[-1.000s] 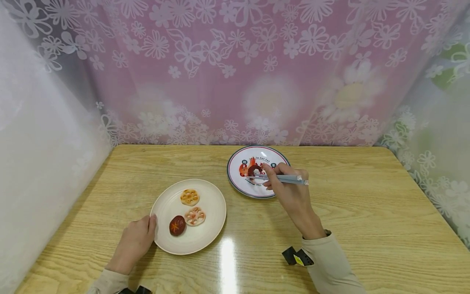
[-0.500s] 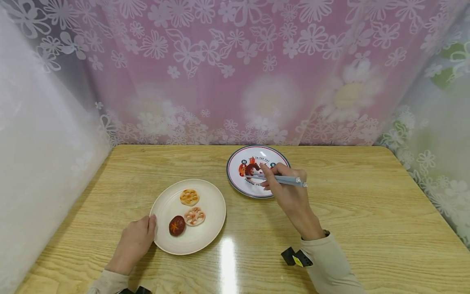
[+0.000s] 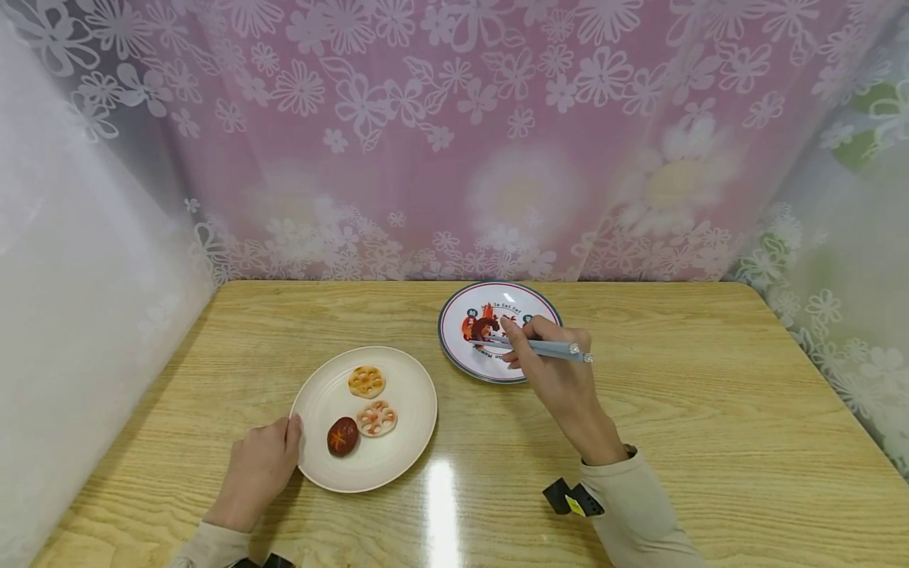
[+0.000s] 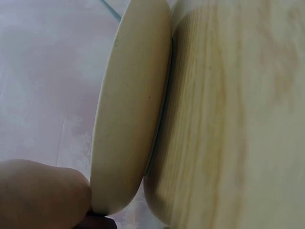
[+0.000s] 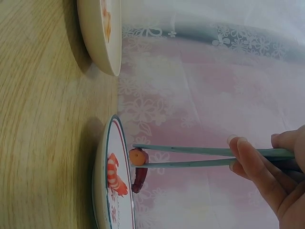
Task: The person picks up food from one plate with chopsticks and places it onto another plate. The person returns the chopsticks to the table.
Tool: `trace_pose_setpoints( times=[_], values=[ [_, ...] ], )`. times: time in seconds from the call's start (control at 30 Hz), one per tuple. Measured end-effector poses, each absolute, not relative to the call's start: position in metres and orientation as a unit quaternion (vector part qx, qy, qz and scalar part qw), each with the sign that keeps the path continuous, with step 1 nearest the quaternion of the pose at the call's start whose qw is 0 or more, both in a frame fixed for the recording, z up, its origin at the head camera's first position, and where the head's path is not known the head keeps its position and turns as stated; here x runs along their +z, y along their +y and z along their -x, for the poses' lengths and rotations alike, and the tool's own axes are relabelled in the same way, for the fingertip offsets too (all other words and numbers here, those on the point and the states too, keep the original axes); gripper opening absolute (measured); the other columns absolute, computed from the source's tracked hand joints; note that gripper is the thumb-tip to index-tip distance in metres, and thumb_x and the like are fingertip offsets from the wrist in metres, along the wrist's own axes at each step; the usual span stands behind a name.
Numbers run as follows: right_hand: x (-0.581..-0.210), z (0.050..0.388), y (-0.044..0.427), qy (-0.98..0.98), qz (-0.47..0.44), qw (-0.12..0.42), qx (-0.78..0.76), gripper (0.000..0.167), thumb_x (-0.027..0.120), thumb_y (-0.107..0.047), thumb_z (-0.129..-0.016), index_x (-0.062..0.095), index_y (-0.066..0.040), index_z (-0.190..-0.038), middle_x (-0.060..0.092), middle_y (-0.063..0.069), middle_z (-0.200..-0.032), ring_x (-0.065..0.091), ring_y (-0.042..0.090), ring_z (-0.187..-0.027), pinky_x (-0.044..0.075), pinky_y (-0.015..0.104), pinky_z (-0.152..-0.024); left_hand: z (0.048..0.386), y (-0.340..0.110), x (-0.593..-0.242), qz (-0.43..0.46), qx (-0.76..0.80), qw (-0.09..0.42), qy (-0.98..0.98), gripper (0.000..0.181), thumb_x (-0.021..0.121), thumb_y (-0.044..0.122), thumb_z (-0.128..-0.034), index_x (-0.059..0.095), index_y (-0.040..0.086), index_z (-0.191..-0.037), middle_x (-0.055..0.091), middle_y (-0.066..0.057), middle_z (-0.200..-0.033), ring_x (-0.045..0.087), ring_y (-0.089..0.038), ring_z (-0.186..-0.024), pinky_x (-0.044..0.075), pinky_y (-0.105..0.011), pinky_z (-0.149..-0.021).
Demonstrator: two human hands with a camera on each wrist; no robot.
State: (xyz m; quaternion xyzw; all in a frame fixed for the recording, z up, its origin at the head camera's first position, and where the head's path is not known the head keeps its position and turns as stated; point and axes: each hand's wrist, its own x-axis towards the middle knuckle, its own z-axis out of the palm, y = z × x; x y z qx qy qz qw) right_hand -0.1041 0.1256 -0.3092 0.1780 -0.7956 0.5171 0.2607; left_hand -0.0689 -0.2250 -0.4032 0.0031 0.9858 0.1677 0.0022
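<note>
My left hand (image 3: 261, 467) grips the left rim of the cream plate (image 3: 405, 457); in the left wrist view the fingers (image 4: 45, 193) meet the plate's edge (image 4: 128, 95). Two lotus root slices (image 3: 367, 381) and a brown mushroom cap (image 3: 343, 436) lie on it. Pale blue chopsticks (image 3: 557, 348) are held in my right hand (image 3: 568, 386), over the printed white plate (image 3: 461, 300). In the right wrist view, the chopsticks (image 5: 190, 164) pinch a curled dark red piece (image 5: 138, 179) with a round orange end, just off the plate's surface. A striped shrimp (image 5: 114, 175) lies on that plate.
The wooden table (image 3: 710, 379) runs up to a pink floral curtain (image 3: 426, 181) behind, with pale curtains on both sides. The printed plate stands behind and right of the cream plate, close to its rim.
My right hand and the chopsticks have shifted slightly left, and the dark red piece has moved a little left with them. My left hand and the cream plate have stayed in place.
</note>
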Motion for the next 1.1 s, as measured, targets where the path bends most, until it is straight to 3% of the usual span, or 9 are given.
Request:
trace_pose_setpoints(
  times=[0.13, 0.27, 0.4, 0.8, 0.93, 1.1],
  values=[
    [-0.324, 0.112, 0.130, -0.792, -0.182, 0.262, 0.519, 0.030, 0.067, 0.003, -0.088, 0.055, 0.001, -0.060, 0.062, 0.011, -0.051, 0.065, 0.023, -0.047, 0.051, 0.024, -0.045, 0.069, -0.226, -0.404, -0.002, 0.166, 0.010, 0.986, 0.045, 0.034, 0.021, -0.1049, 0.049, 0.006, -0.065, 0.053, -0.011, -0.060, 0.058, -0.030, -0.060, 0.043, -0.050, -0.056],
    [-0.331, 0.116, 0.133, -0.790, -0.189, 0.261, 0.522, 0.032, 0.067, -0.003, -0.090, 0.056, -0.001, -0.060, 0.062, 0.007, -0.052, 0.066, 0.016, -0.049, 0.051, 0.025, -0.045, 0.069, -0.226, -0.404, -0.001, 0.166, 0.012, 0.986, 0.045, 0.033, 0.022, -0.1051, 0.050, 0.007, -0.066, 0.053, -0.011, -0.060, 0.058, -0.030, -0.060, 0.044, -0.050, -0.057],
    [-0.331, 0.117, 0.133, -0.790, -0.196, 0.261, 0.520, 0.033, 0.066, -0.006, -0.091, 0.056, -0.002, -0.060, 0.063, 0.006, -0.053, 0.066, 0.019, -0.049, 0.051, 0.024, -0.045, 0.069, -0.227, -0.404, 0.000, 0.166, 0.011, 0.986, 0.045, 0.034, 0.022, -0.1051, 0.050, 0.006, -0.067, 0.055, -0.012, -0.062, 0.060, -0.032, -0.062, 0.044, -0.052, -0.058],
    [-0.307, 0.100, 0.119, -0.792, -0.203, 0.272, 0.507, 0.029, 0.067, 0.008, -0.086, 0.056, 0.004, -0.059, 0.061, 0.015, -0.053, 0.065, 0.019, -0.047, 0.048, 0.020, -0.044, 0.069, -0.226, -0.404, -0.003, 0.167, 0.010, 0.986, 0.045, 0.035, 0.022, -0.1049, 0.049, 0.007, -0.065, 0.049, -0.008, -0.057, 0.055, -0.027, -0.057, 0.042, -0.048, -0.055],
    [-0.315, 0.105, 0.120, -0.785, -0.215, 0.271, 0.514, 0.029, 0.068, 0.006, -0.086, 0.057, 0.001, -0.060, 0.062, 0.010, -0.053, 0.065, 0.013, -0.049, 0.050, 0.022, -0.046, 0.068, -0.226, -0.403, -0.006, 0.167, 0.002, 0.986, 0.044, 0.036, 0.021, -0.1043, 0.050, 0.006, -0.066, 0.054, -0.013, -0.060, 0.059, -0.033, -0.060, 0.043, -0.050, -0.056],
    [-0.319, 0.106, 0.118, -0.773, -0.233, 0.269, 0.525, 0.027, 0.068, 0.008, -0.085, 0.057, 0.002, -0.061, 0.062, 0.011, -0.054, 0.066, 0.022, -0.049, 0.052, 0.028, -0.046, 0.069, -0.225, -0.402, -0.012, 0.165, -0.009, 0.986, 0.043, 0.037, 0.019, -0.1035, 0.051, 0.004, -0.066, 0.058, -0.018, -0.065, 0.062, -0.042, -0.066, 0.044, -0.055, -0.060]
  ],
)
